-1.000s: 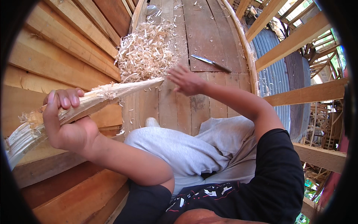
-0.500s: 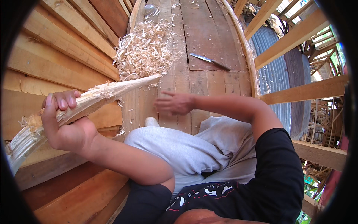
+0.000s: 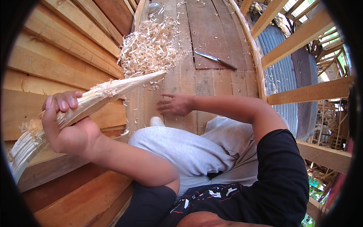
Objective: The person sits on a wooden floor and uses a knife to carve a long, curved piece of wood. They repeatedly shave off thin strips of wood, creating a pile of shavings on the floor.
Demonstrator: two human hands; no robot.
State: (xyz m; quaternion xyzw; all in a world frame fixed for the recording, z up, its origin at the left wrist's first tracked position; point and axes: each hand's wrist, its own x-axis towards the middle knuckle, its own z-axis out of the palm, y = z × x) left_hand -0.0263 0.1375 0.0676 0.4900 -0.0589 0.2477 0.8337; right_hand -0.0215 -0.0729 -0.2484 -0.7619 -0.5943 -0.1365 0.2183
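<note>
My left hand (image 3: 68, 121) is closed around a long, rough piece of pale wood (image 3: 109, 92), whose whittled end tapers toward the middle of the view. Shaved fibres curl up along its upper side, and its thick end runs off at the left rim. My right hand (image 3: 174, 105) hangs over the floor boards near my knee, fingers apart, with nothing in it. Farther off, a knife (image 3: 215, 59) with a dark handle and a shiny blade lies on the floor.
A heap of wood shavings (image 3: 148, 49) lies against the plank wall (image 3: 72, 56) on the left. At its far side sits a small clear container (image 3: 154, 7). A wooden railing (image 3: 306, 90) and corrugated metal sheets (image 3: 281, 68) stand on the right.
My right hand has barely moved and shows less blur. The wood's tapered end sits slightly higher in view, and the whole view has shifted a little.
</note>
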